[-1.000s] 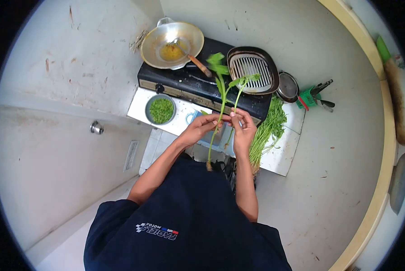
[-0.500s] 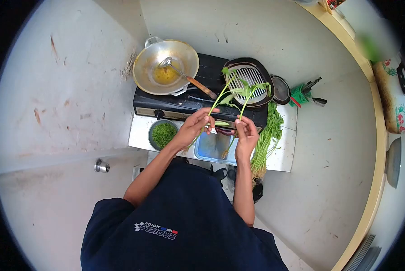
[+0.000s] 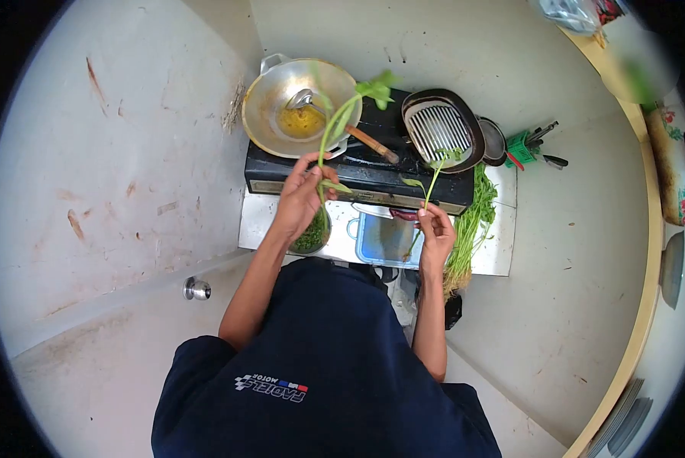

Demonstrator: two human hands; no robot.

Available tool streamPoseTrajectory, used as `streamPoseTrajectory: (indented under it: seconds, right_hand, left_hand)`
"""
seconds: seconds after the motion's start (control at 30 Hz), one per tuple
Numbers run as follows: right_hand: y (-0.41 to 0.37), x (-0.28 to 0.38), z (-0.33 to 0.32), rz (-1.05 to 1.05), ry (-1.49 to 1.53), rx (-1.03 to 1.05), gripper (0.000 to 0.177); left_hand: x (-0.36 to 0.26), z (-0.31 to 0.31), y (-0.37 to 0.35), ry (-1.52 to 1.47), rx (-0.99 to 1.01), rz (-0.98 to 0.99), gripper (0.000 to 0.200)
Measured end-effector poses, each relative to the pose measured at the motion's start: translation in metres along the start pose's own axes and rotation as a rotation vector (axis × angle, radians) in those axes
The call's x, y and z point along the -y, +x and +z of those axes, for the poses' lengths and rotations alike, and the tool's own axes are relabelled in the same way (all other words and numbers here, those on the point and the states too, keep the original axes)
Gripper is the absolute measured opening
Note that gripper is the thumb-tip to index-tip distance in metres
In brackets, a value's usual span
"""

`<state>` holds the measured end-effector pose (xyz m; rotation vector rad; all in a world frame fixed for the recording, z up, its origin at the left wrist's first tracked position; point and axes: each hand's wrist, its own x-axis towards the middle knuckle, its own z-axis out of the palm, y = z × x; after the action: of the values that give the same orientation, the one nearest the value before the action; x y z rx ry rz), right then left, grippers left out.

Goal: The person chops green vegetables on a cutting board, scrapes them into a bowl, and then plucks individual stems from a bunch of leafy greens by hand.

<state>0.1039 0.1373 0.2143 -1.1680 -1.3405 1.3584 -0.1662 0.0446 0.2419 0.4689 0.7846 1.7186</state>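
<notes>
My left hand [image 3: 299, 202] is closed round a leafy green stalk [image 3: 332, 136], which looks like water spinach. Its top leans up and to the right, overlapping the wok's edge. Lower down, a bowl of small green leaves [image 3: 310, 238] sits partly behind this hand and stalk. Between finger and thumb, my right hand [image 3: 438, 238] pinches a thinner green stalk [image 3: 432, 185], with leaves at the top and a brownish root end hanging below. Behind that root end lies a blue plastic tray [image 3: 367, 246]. A rooted bunch of the same greens [image 3: 473, 225] rests to the right of my right hand.
A wok [image 3: 260, 114] with yellowish liquid and a wooden-handled ladle [image 3: 371, 143] stands on the black stove [image 3: 281, 172]. Beside it are a ridged grill pan [image 3: 473, 137], a strainer [image 3: 494, 142] and a green utensil basket [image 3: 517, 149]. Walls enclose the counter.
My hands have moved apart, each keeping its stalk. The left one has shifted up and left over the bowl's side, its stalk swinging toward the wok. The whole view has shifted slightly.
</notes>
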Motion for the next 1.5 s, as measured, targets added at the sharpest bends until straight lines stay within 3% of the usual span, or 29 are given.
streamPoseTrajectory:
  seconds: [0.1,0.33,0.63,0.77,0.9,1.1,1.23,1.37,1.5]
  right_hand:
    - [-0.003,0.003,0.006,-0.005,-0.050,0.063,0.020]
    - [-0.009,0.013,0.058,-0.377,-0.415,0.471,0.019]
    - [0.010,-0.122,0.108,-0.417,-0.653,0.783,0.015]
    - [0.016,-0.172,0.107,-0.423,-0.827,0.775,0.021]
    - [0.011,-0.172,0.105,-0.429,-0.773,0.762,0.030]
    - [-0.009,-0.094,0.112,-0.536,-0.586,0.507,0.025]
    - [-0.026,-0.034,0.114,-0.050,-0.133,0.473,0.023]
    - [-0.046,0.022,0.125,-0.124,0.051,0.417,0.018]
    - [-0.049,0.025,0.117,-0.244,-0.107,0.321,0.014]
  left_hand:
    - [-0.015,-0.017,-0.010,-0.020,-0.080,0.082,0.028]
    - [-0.041,-0.039,-0.040,-0.076,-0.153,0.168,0.028]
    - [-0.035,-0.054,-0.081,-0.219,-0.272,0.269,0.032]
    - [-0.031,-0.049,-0.086,-0.251,-0.365,0.281,0.027]
    - [-0.028,-0.048,-0.081,-0.275,-0.347,0.296,0.023]
    - [-0.022,-0.038,-0.064,-0.212,-0.298,0.294,0.023]
    - [-0.013,-0.026,-0.052,-0.199,-0.247,0.263,0.023]
    - [0.002,-0.005,-0.038,-0.116,-0.160,0.207,0.022]
    - [0.016,0.019,-0.028,-0.031,-0.098,0.141,0.021]
